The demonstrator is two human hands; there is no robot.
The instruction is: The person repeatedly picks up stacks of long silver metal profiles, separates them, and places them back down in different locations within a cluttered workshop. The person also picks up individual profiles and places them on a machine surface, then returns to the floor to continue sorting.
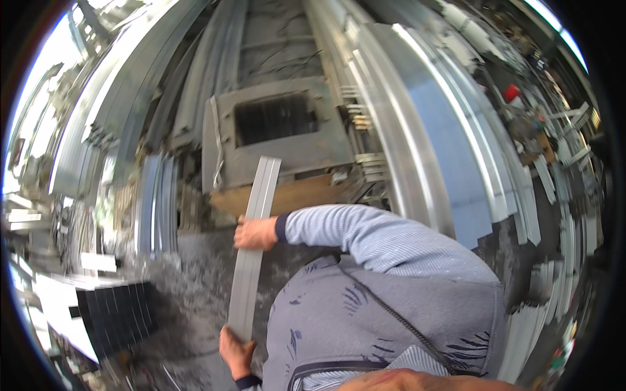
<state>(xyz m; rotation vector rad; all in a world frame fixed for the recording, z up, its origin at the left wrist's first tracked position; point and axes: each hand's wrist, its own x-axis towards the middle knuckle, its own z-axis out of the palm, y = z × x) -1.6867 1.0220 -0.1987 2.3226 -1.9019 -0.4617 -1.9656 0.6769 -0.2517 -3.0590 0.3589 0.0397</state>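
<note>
A flat, grooved grey metal profile (246, 287) slants upright in front of me, to the left of my body. My right hand (257, 233) reaches across and is wrapped round it near its middle, the fingertips showing at its left edge. At its lower end, my left hand (237, 352) grips it with the thumb on one side; some of the fingers are hidden. The profile's far end lies in front of a worn grey metal panel (280, 153) with a dark rectangular opening (275, 119). Whether the profile touches the panel, I cannot tell.
Long metal profiles (417, 130) run away on the right, some with blue film. More long profiles (140, 98) stand on the left, with a shorter bundle (156, 202) nearer. A black gridded panel (117, 316) is at lower left. Wooden board (287, 195) edges the grey panel.
</note>
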